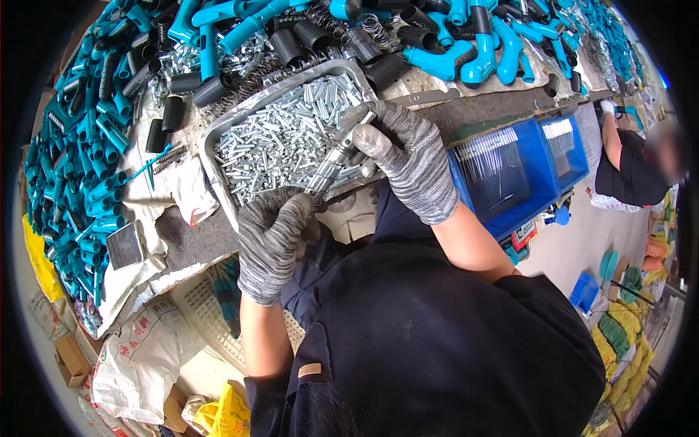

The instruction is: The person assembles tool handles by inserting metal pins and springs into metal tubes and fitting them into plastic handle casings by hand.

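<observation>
Both my hands are busy on one pc: L hand [271,237] has the lower end of the shiny metal cylinder [326,171] pinched b/w thumb and fingers, R hand [408,149] is closed round the upper end, thumb on top. Can't see all of the L fingertips, they're partly tucked under. Cylinder sits aslant over the near R side of the metal tray [218,188], prob. b/c anything dropped there lands back w/ the small metal parts [273,138] instead of on the floor. Two-ended hold looks like it's for control: one end steadied, the other free to be turned or pressed. Gloves prob. on for grip + edges. Tray's right at the worktop [182,237] edge in front of me, I'd guess for min. reach. Teal housings [91,171] are heaped L, black sleeves [287,47] + coil springs [375,30] behind the tray, more or less by type, so likely easy to grab w/o hunting. Blue bin [540,193] stands to my R, just past the R forearm, prob. so its contents stay apart from the loose bits.
</observation>
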Tool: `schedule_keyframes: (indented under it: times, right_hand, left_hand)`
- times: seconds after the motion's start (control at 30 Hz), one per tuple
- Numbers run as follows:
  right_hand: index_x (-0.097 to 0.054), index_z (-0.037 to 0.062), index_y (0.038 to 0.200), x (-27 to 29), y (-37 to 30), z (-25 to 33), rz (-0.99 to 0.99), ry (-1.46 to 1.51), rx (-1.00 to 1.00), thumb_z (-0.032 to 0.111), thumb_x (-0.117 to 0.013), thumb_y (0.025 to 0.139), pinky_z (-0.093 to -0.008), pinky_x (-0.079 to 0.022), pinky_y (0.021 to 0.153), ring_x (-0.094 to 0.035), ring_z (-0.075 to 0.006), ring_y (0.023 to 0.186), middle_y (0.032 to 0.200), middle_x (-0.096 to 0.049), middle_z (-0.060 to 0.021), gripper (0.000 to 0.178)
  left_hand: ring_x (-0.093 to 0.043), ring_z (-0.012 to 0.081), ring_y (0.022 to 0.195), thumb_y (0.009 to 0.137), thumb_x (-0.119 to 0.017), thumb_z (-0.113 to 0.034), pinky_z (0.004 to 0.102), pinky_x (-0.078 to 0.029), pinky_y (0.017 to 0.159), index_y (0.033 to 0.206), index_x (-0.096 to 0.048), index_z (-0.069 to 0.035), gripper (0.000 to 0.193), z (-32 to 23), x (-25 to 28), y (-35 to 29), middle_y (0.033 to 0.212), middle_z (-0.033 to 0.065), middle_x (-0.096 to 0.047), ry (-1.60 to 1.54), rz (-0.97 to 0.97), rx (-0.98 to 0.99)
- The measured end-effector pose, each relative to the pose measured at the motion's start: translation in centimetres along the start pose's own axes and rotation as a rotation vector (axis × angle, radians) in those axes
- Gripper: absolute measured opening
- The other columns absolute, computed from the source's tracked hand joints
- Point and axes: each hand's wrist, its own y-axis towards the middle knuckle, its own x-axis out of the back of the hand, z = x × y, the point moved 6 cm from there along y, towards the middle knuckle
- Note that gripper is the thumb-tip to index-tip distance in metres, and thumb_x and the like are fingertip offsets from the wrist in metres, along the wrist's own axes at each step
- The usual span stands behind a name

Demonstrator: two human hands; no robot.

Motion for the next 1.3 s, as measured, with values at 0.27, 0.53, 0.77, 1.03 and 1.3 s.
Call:
schedule_keyframes:
  times: [0.27, 0.53, 0.77, 1.03, 1.3]
  right_hand:
    - [-0.067, 0.0012, 0.104, -0.3, -0.2, 0.2, 0.173, -0.098, -0.011, 0.027, -0.065, 0.088, -0.0318, -0.052, 0.073, -0.065, -0.0172, 0.081, 0.091, -0.068, -0.0112, 0.031]
    - [-0.067, 0.0024, 0.108, -1.1, 0.2, 0.1, 0.102, 0.244, -0.117, 0.037, -0.046, 0.097, -0.0253, -0.054, 0.071, -0.065, -0.0117, 0.080, 0.089, -0.069, -0.0067, 0.041]
    - [-0.067, 0.0036, 0.109, -1.7, 1.3, 0.0, 0.074, 0.161, -0.001, 0.039, -0.050, 0.097, -0.0279, -0.049, 0.077, -0.061, -0.0108, 0.083, 0.091, -0.068, -0.0034, 0.042]
    - [-0.060, 0.0058, 0.117, 4.1, 7.4, 2.4, -0.186, 0.034, 0.087, 0.035, -0.057, 0.093, -0.0208, -0.047, 0.053, -0.059, -0.0061, 0.065, 0.082, -0.067, -0.0045, 0.038]
    - [-0.057, 0.0080, 0.124, -7.3, 17.6, 6.2, 0.069, -1.202, 0.772, 0.027, -0.069, 0.079, -0.0386, -0.046, 0.093, -0.058, -0.0259, 0.109, 0.123, -0.057, -0.0158, 0.051]
  left_hand:
    - [-0.041, 0.0050, 0.041, 0.091, -0.055, -0.033, 0.0216, -0.030, 0.040, 0.079, -0.068, 0.000, 0.038, 0.9, -0.5, 0.6, 0.055, 0.0014, -0.056, -0.090, 0.078, -0.014]
    - [-0.044, 0.0032, 0.049, 0.091, -0.063, -0.027, 0.0198, -0.032, 0.043, 0.097, -0.065, -0.002, 0.026, -1.3, -0.8, 0.6, 0.065, -0.0023, -0.057, 0.018, 0.120, 0.060]
    - [-0.043, 0.0036, 0.046, 0.089, -0.065, -0.023, 0.0208, -0.031, 0.043, 0.082, -0.068, -0.002, 0.023, -1.0, -0.1, 1.7, 0.055, -0.0033, -0.053, -0.045, 0.008, -0.019]
    - [-0.048, 0.0065, 0.053, 0.090, -0.062, -0.020, 0.0235, -0.038, 0.048, 0.085, -0.068, 0.001, 0.023, 1.2, 1.9, 3.2, 0.060, -0.0002, -0.057, -0.128, -0.097, -0.029]
    - [-0.046, 0.0057, 0.054, 0.091, -0.060, -0.024, 0.0246, -0.038, 0.050, 0.078, -0.066, -0.001, 0.027, 3.0, 2.9, 4.4, 0.060, -0.0002, -0.055, -0.080, -0.089, -0.071]
